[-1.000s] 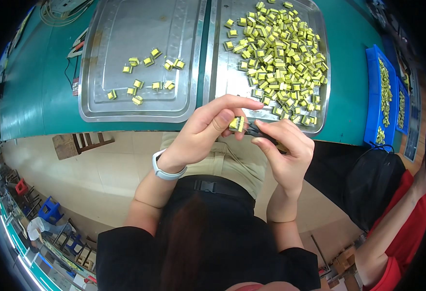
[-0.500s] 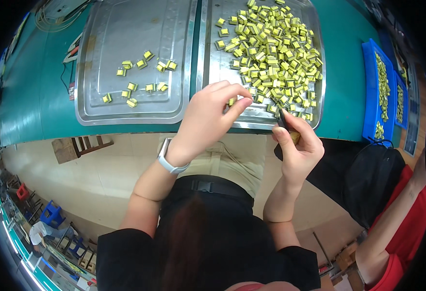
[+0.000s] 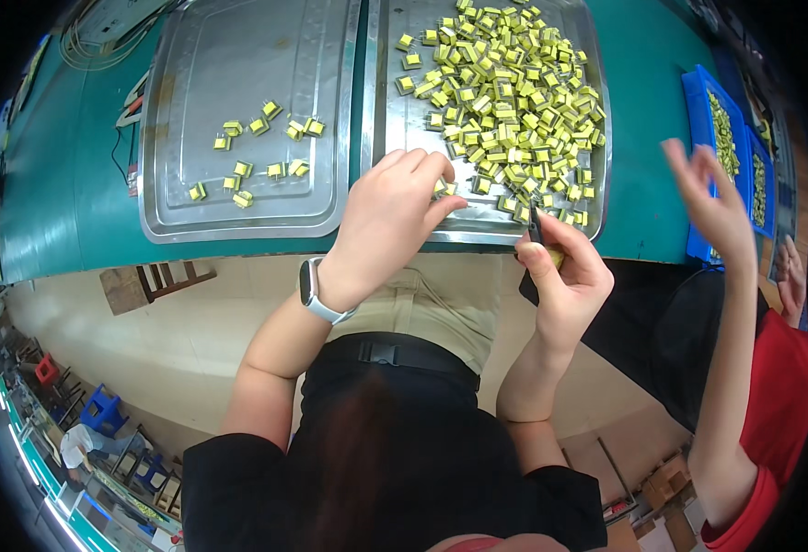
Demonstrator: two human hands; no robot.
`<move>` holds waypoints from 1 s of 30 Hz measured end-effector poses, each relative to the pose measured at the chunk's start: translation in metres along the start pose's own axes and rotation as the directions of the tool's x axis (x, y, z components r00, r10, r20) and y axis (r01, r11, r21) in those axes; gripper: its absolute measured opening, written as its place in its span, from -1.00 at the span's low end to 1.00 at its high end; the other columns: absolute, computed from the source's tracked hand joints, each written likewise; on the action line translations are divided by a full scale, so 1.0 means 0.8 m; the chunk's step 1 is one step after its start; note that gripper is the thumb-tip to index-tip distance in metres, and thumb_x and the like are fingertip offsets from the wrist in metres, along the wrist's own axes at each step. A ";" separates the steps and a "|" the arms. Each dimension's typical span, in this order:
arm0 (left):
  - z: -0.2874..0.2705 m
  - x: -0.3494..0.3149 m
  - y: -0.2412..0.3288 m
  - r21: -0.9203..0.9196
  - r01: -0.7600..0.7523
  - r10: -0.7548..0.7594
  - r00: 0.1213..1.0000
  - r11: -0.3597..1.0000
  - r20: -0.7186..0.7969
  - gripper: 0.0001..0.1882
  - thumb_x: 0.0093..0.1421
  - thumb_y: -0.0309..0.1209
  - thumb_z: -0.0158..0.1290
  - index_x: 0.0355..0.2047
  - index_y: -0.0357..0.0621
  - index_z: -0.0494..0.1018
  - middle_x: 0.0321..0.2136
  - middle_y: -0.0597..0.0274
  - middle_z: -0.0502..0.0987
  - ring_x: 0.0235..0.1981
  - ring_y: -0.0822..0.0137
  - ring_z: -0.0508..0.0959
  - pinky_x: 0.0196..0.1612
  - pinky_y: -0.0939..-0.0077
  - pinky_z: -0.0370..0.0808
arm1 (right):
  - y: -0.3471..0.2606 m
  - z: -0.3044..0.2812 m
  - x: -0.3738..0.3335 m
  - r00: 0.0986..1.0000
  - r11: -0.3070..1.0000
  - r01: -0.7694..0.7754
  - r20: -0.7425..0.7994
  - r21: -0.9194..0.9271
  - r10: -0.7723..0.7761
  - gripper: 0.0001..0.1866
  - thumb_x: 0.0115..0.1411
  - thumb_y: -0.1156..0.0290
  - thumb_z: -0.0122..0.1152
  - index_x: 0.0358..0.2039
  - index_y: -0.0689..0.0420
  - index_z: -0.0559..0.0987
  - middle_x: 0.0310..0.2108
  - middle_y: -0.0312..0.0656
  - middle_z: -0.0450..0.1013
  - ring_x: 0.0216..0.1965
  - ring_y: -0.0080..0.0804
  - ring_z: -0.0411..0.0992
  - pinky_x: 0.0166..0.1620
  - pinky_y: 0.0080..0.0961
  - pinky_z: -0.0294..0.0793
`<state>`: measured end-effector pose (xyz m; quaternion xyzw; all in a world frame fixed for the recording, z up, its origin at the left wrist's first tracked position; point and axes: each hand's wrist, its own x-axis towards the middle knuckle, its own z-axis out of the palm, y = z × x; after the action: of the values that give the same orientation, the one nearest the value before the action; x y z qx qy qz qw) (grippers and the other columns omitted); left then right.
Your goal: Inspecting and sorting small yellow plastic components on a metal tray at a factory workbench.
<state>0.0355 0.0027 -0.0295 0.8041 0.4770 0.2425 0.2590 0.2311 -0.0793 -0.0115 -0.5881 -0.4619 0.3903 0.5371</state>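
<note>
My left hand [image 3: 393, 207], a pale watch [image 3: 316, 293] on its wrist, is over the near left corner of the right metal tray [image 3: 387, 110]. Its thumb and index finger are curled about a small yellow-wrapped transformer [image 3: 443, 189]. My right hand [image 3: 565, 281] grips a dark-tipped hand tool [image 3: 535, 224] with a yellow handle, mostly hidden by the fingers. The tool's tip points at the near edge of the heaped yellow transformers [image 3: 524, 115] in that tray. Whether it touches one I cannot tell.
Left of it lies another metal tray [image 3: 248, 225] with several scattered transformers [image 3: 272, 170]. Blue bins [image 3: 696, 101] of yellow parts stand at the right on the green table [image 3: 63, 175]. A co-worker's arm [image 3: 735, 304] reaches in there. A black bag [image 3: 689, 340] is below.
My left index finger has curled in and its thumb has shifted slightly. The right hand still grips the tool in nearly the same place. A co-worker's hand has risen beside the blue bins.
</note>
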 end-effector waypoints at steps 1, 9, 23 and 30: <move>-0.003 -0.001 0.001 -0.006 -0.021 0.021 1.000 1.000 -0.004 -0.80 0.14 -0.38 0.24 -0.22 -0.09 0.53 -0.43 0.22 0.49 -0.31 0.16 0.52 -0.23 0.29 0.47 | -0.007 0.002 0.001 1.000 1.000 0.005 -0.002 -0.017 -0.005 -0.65 0.15 0.62 0.38 -0.04 0.41 0.60 -0.34 -0.15 0.60 -0.35 -0.54 0.54 -0.21 -0.66 0.50; -0.007 0.002 0.000 0.001 -0.067 0.067 0.997 0.998 0.024 -0.77 0.14 -0.39 0.23 -0.18 -0.10 0.56 -0.37 0.21 0.50 -0.27 0.16 0.55 -0.21 0.28 0.50 | -0.012 -0.003 0.000 1.000 1.000 0.000 -0.017 -0.027 0.000 -0.65 0.15 0.60 0.40 -0.04 0.40 0.60 -0.34 -0.15 0.60 -0.34 -0.54 0.54 -0.21 -0.67 0.50; -0.030 -0.013 0.007 -0.713 0.336 -0.175 0.940 0.615 0.292 -0.72 0.29 -0.46 0.14 -0.01 -0.23 0.49 -0.07 0.16 0.56 -0.09 0.38 0.57 -0.08 0.51 0.50 | -0.018 0.008 0.004 0.990 0.972 0.108 0.114 -0.207 -0.086 -0.66 0.01 0.72 0.41 -0.14 0.35 0.66 -0.39 -0.22 0.55 -0.43 -0.60 0.40 -0.37 -0.69 0.32; -0.033 -0.025 0.014 -0.845 0.211 -0.083 0.977 0.492 0.196 -0.71 0.33 -0.47 0.10 0.04 -0.28 0.45 -0.07 0.11 0.55 0.01 0.37 0.52 0.02 0.53 0.47 | -0.024 0.017 0.008 0.947 0.905 0.307 0.190 -0.294 -0.259 -0.68 -0.05 0.71 0.44 -0.20 0.34 0.67 -0.41 -0.13 0.57 -0.43 -0.45 0.46 -0.37 -0.60 0.38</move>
<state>0.0174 -0.0151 -0.0050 0.5387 0.3424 0.3719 0.6740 0.2175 -0.0695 0.0060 -0.5634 -0.6377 0.2702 0.4504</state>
